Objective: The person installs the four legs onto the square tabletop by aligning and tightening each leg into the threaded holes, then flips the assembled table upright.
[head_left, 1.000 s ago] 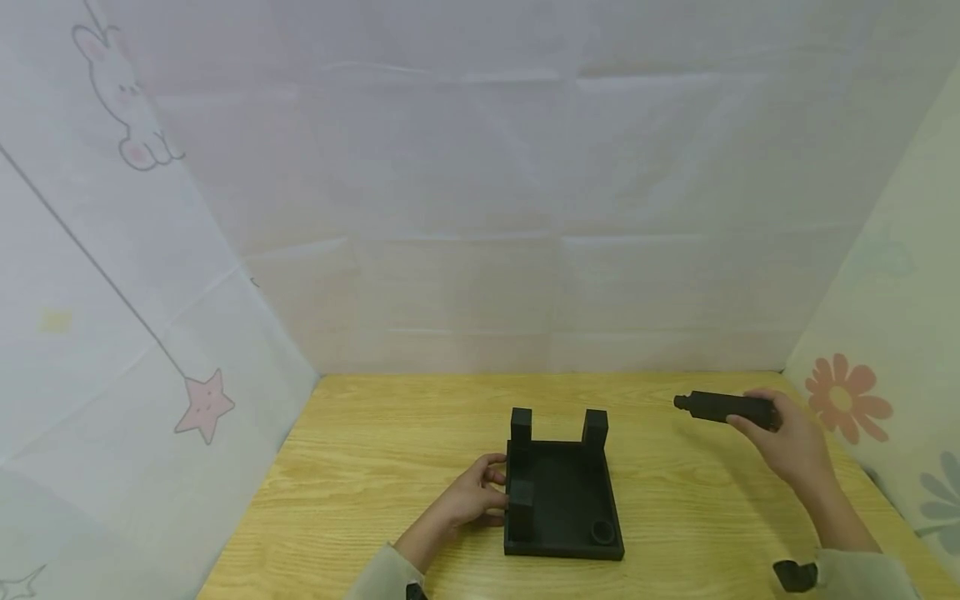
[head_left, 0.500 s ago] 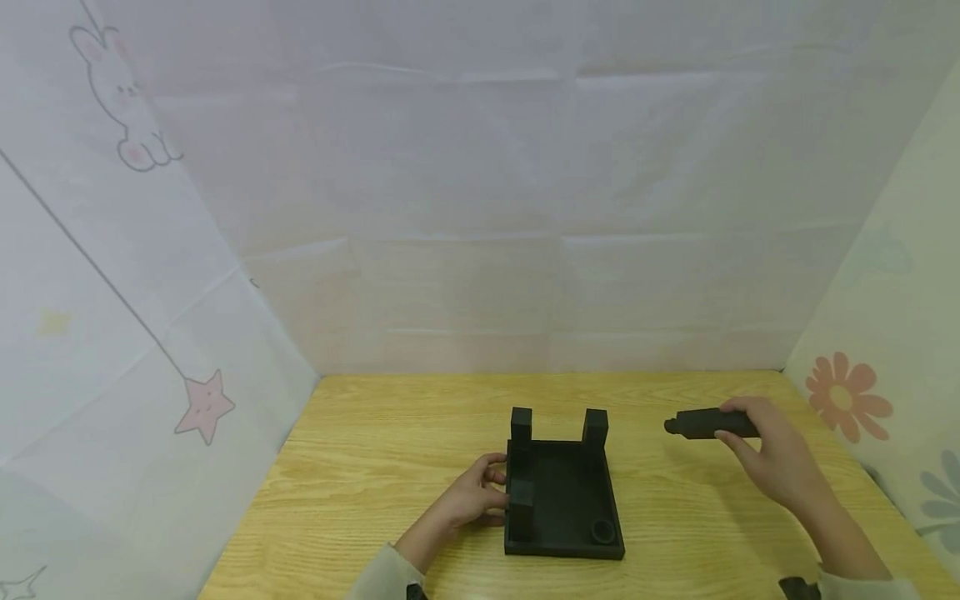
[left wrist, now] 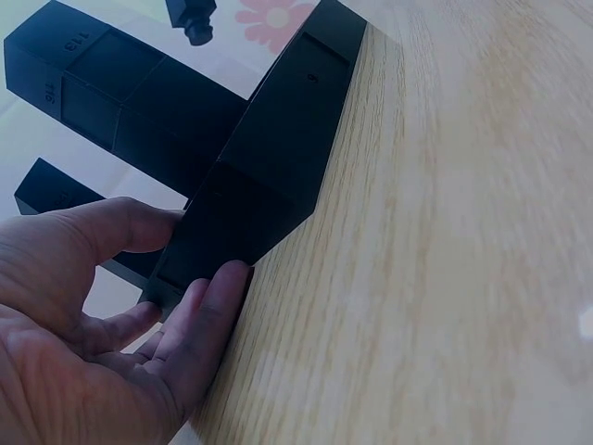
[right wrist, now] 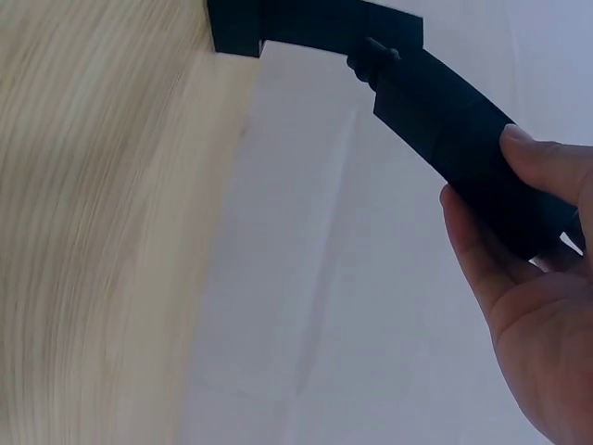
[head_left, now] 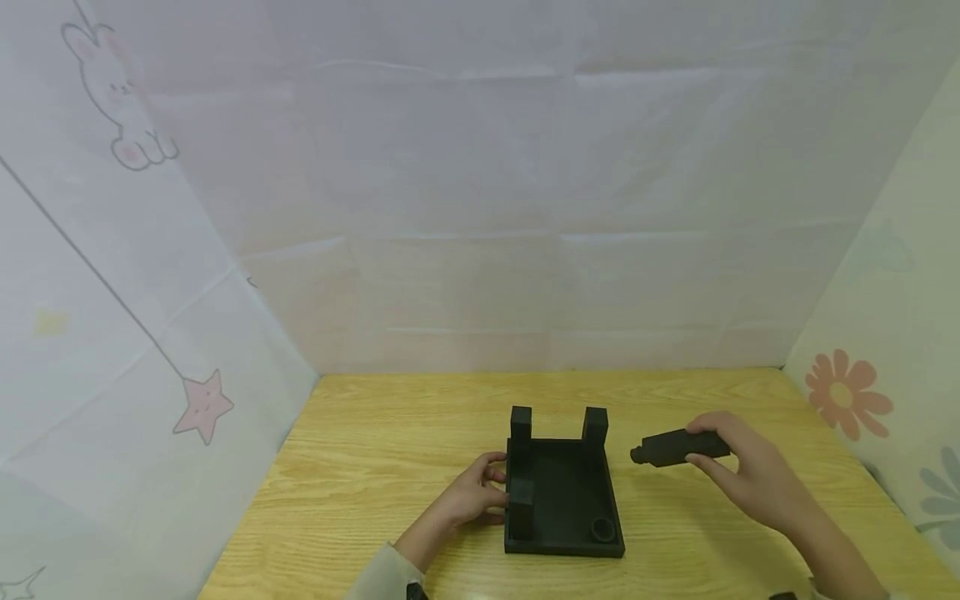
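Note:
A black rectangular base [head_left: 567,500] with a raised rim lies on the table, square posts standing at several corners and a small round socket [head_left: 603,530] at its near right corner. At its left edge my left hand [head_left: 470,495] holds the side wall, thumb and fingertips on it in the left wrist view. My right hand [head_left: 750,475] grips a black post [head_left: 675,447] with a narrow stepped knob at one end. That post is held in the air right of the base, lying nearly level, its knob pointing left. Fingers cover its right end.
The wooden table [head_left: 375,450] runs back to a pale cloth wall [head_left: 465,183]. Printed cloth hangs along both sides, with a pink star [head_left: 204,406] at left and a red flower [head_left: 842,395] at right.
My right hand has carried the black post left and nearer to me, toward the base, and its knob end has tipped lower. The left hand and the base stay put.

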`<state>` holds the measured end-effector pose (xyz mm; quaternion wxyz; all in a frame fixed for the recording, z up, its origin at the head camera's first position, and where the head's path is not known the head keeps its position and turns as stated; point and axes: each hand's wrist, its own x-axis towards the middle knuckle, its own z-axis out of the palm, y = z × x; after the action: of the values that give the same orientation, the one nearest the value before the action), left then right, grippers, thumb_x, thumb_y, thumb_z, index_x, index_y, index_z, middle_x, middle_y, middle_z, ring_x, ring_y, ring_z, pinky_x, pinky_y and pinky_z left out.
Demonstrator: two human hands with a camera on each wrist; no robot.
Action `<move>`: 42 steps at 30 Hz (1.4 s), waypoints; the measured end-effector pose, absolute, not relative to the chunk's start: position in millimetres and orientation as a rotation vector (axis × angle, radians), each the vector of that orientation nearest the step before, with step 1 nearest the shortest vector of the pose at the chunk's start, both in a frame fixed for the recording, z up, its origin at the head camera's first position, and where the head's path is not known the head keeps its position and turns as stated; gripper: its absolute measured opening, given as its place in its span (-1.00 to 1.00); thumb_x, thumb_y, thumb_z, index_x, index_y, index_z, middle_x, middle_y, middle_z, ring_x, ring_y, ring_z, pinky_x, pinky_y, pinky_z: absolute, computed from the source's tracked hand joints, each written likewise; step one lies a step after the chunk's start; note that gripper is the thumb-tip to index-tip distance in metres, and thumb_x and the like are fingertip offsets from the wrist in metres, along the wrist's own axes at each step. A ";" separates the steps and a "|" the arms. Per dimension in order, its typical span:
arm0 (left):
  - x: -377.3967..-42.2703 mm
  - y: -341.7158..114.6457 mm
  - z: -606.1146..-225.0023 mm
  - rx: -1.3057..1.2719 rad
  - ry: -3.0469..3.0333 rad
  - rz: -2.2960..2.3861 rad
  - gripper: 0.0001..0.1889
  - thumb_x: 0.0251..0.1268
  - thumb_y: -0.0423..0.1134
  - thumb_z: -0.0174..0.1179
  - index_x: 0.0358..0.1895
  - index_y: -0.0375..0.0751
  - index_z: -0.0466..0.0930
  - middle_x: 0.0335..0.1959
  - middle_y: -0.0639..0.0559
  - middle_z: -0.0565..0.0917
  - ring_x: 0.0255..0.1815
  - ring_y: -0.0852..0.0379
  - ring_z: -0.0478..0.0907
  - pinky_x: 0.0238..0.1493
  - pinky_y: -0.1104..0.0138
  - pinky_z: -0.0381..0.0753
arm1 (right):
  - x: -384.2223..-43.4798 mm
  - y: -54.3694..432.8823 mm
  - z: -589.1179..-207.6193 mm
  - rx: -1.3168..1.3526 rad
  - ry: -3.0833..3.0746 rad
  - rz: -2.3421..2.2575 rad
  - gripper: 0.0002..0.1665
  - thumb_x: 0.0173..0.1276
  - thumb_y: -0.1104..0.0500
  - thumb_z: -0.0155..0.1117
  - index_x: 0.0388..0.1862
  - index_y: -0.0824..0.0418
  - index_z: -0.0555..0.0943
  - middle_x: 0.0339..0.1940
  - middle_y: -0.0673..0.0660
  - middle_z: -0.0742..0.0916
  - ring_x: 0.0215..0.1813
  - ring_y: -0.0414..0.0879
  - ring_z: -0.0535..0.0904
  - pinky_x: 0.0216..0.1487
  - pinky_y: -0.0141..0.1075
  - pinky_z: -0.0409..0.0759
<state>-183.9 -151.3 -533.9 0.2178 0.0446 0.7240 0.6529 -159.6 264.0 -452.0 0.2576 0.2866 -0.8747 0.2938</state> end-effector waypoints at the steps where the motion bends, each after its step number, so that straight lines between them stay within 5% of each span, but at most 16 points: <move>1: -183.5 -151.1 -533.0 0.121 2.005 1.807 -0.22 0.21 -0.46 0.27 0.51 -0.24 0.18 0.08 -0.23 0.39 -0.21 0.04 0.60 -0.28 0.09 0.74 | -158.4 261.6 -451.3 0.800 -2.370 0.803 -0.33 -0.02 0.44 0.60 0.04 0.02 0.57 -0.01 -0.17 0.62 -0.03 -0.38 0.53 -0.01 -0.66 0.41; 42: -185.8 -151.5 -533.9 0.114 1.997 1.803 -0.21 0.20 -0.46 0.28 0.51 -0.24 0.18 0.05 -0.20 0.38 -0.21 0.05 0.59 -0.25 0.07 0.76 | -136.9 210.1 -440.5 1.268 -2.420 0.914 -0.37 0.16 0.38 0.52 0.16 -0.01 0.52 0.09 -0.13 0.59 0.06 -0.28 0.54 0.10 -0.59 0.49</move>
<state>-185.8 -151.5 -533.9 0.2223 0.0414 0.7230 0.6527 -136.9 210.1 -440.5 0.1302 0.4365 -0.8328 0.3145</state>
